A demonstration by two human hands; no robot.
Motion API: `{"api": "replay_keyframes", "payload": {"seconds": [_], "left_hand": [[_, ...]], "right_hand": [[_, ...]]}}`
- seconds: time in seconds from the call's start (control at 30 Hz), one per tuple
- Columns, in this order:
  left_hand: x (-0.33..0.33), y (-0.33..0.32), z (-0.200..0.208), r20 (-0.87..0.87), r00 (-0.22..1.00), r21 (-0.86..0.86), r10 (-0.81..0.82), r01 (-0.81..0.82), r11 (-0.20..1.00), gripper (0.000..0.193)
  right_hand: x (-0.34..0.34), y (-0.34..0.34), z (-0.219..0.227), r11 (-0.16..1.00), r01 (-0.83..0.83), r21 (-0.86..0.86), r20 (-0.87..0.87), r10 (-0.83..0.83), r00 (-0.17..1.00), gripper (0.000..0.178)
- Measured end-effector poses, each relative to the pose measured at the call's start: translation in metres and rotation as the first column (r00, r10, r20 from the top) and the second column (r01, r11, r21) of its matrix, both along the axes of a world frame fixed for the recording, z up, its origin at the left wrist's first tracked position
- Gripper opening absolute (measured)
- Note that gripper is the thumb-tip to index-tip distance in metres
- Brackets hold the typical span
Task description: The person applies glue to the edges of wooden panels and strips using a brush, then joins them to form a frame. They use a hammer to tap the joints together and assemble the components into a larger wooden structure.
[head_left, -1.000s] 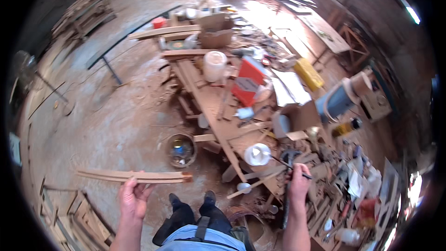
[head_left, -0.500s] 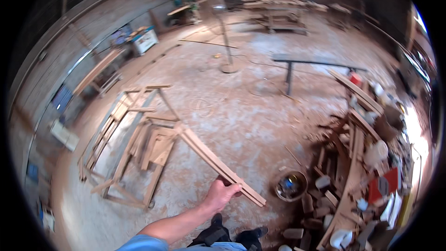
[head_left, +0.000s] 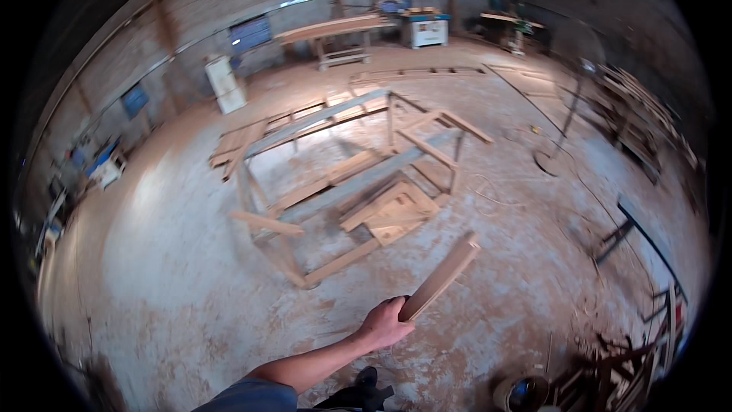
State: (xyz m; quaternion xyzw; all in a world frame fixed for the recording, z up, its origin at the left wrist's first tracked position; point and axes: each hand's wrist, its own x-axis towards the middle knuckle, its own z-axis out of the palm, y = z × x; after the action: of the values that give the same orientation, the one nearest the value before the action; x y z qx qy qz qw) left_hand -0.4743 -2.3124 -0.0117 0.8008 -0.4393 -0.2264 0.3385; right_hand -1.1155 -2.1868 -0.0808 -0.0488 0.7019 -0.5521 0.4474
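Observation:
My left hand (head_left: 386, 325) reaches forward from the lower edge, its fingers closed around one end of the wooden slats (head_left: 442, 275). The slats are long, light brown and lie flush together, pointing away and up to the right. Their far end hangs over the floor, apart from the wooden frame (head_left: 343, 253) ahead. That frame stands on the floor, with greyish rails and a light wooden panel (head_left: 396, 214) inside its near right part. My right hand is out of the picture.
A dark metal stand (head_left: 648, 236) is at the right. Nearer, a round bucket (head_left: 521, 391) sits beside a scrap wood pile (head_left: 618, 374). A pedestal fan (head_left: 573, 103) stands far right, its cord on the floor. Along the back wall are a workbench (head_left: 343, 28) and a white-and-blue machine (head_left: 428, 30).
My view has swung left, so the wooden frame now sits mid-picture and the scrap pile at the lower right. The held slats now point up to the right instead of up to the left.

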Motion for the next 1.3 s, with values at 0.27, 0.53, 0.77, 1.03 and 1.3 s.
{"api": "replay_keyframes", "payload": {"seconds": [0.27,0.53,0.77,1.03,1.3], "left_hand": [[0.155,0.12,-0.011,0.286,0.947,0.023,0.146,-0.159,0.987,0.041],[0.228,0.184,0.004,0.437,0.897,0.152,-0.07,0.003,0.988,0.038],[0.308,0.173,0.029,0.388,0.893,0.3,-0.227,0.11,0.948,0.027],[0.442,0.146,0.048,0.551,0.816,0.223,-0.176,0.06,0.973,0.044],[0.601,0.201,0.024,0.366,0.905,0.171,0.215,-0.293,0.941,0.048]], "right_hand": [[0.231,-0.11,-0.03,0.535,-0.844,0.028,-0.048,0.844,0.534,0.039],[0.668,-0.153,0.115,-0.441,-0.858,0.263,-0.953,0.02,-0.302,0.046],[0.853,-0.122,0.082,-0.77,-0.441,0.461,-0.747,-0.068,-0.662,0.061],[0.977,-0.15,0.046,-0.821,-0.534,0.201,-0.539,0.363,-0.76,0.054],[1.054,-0.194,0.01,-0.68,-0.694,0.237,-0.355,0.605,-0.713,0.045]]}}
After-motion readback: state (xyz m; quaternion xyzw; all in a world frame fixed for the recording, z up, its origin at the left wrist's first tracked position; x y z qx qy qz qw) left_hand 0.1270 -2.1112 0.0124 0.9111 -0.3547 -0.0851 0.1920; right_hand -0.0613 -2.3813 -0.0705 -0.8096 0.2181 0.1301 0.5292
